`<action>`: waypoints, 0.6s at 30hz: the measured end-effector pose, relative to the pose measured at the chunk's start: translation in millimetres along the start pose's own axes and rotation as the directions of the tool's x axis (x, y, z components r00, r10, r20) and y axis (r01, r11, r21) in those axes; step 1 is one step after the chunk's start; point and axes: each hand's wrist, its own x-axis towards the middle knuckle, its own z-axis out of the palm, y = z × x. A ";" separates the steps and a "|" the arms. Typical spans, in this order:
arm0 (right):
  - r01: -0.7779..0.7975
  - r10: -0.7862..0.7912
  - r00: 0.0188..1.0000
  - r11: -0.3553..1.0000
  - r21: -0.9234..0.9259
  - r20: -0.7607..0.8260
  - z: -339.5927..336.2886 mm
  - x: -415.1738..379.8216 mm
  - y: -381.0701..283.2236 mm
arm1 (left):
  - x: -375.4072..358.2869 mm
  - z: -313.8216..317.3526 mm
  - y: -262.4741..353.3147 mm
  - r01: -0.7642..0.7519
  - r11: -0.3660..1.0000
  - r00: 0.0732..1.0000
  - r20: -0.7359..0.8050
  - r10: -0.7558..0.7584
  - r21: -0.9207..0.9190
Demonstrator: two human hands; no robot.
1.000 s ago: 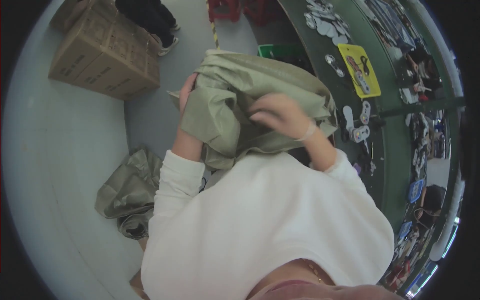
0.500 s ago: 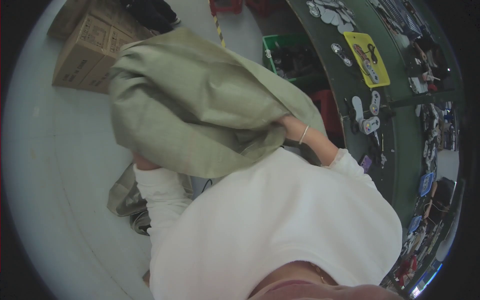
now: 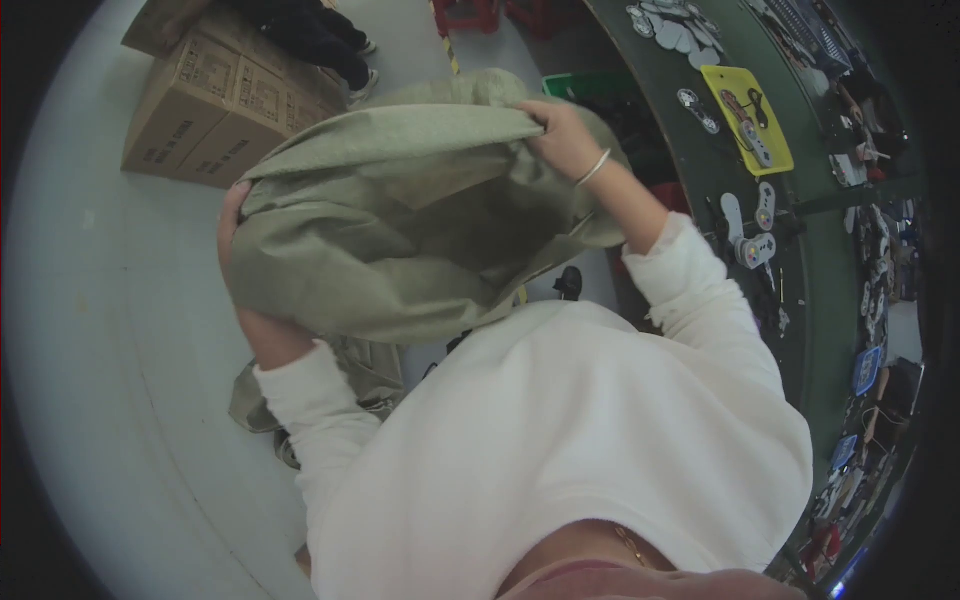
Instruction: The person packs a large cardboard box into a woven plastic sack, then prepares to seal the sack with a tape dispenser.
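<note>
Both hands held an olive woven sack (image 3: 400, 220) up at chest height: left hand (image 3: 232, 225) fingers curled over its left edge, right hand (image 3: 560, 130) pinching the mouth rim. Open floor (image 3: 120, 330) lay left; cardboard boxes (image 3: 215, 105) beyond; green workbench (image 3: 700, 170) edge ran right.

The cardboard boxes (image 3: 215, 110) carry dark printed lines (too small and blurred to read); nothing else bears legible text.

Cardboard boxes, a long green table, floor clutter

Beyond the left hand sit cardboard boxes (image 3: 215, 105); right of the right hand runs the table (image 3: 815, 300) carrying a yellow tray (image 3: 748, 118) and game controllers (image 3: 756, 248); a crumpled bag (image 3: 365, 380) lies below.
</note>
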 end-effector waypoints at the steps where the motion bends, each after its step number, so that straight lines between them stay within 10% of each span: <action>1: 0.008 -0.008 0.999 1.000 -0.013 0.042 -7.8 0.0 -13.3 | 23.9 -23.1 2.5 -0.113 0.930 0.994 0.046 0.104 0.350; 3: 0.030 -0.026 0.994 0.999 -0.035 0.110 -15.6 3.7 -37.4 | 57.3 -59.9 4.0 -0.266 0.593 0.962 0.171 0.213 0.760; 6: -0.094 0.087 0.983 0.995 0.036 0.164 2.6 18.1 -51.0 | 46.7 -47.3 -12.9 -0.536 0.187 0.699 0.309 0.645 0.823; 9: -0.320 0.288 0.943 0.922 0.216 0.168 22.2 28.9 -50.9 | -2.0 -6.2 -70.1 -0.826 0.173 0.487 0.525 0.698 0.537; 12: -0.234 0.242 0.970 0.879 0.415 0.033 13.2 38.5 -60.9 | -3.7 -23.8 -177.0 -0.880 -0.143 0.377 0.850 0.368 0.453; 16: -0.231 0.223 0.946 0.973 -0.006 -0.237 -57.9 56.5 -45.1 | 5.6 -156.2 -257.2 -0.442 -0.169 0.894 0.418 -0.163 0.881; 18: -0.308 0.263 0.912 0.946 -0.104 -0.315 -90.2 56.2 -42.3 | -2.8 -181.1 -249.4 -0.047 -0.037 0.935 0.030 -0.354 0.998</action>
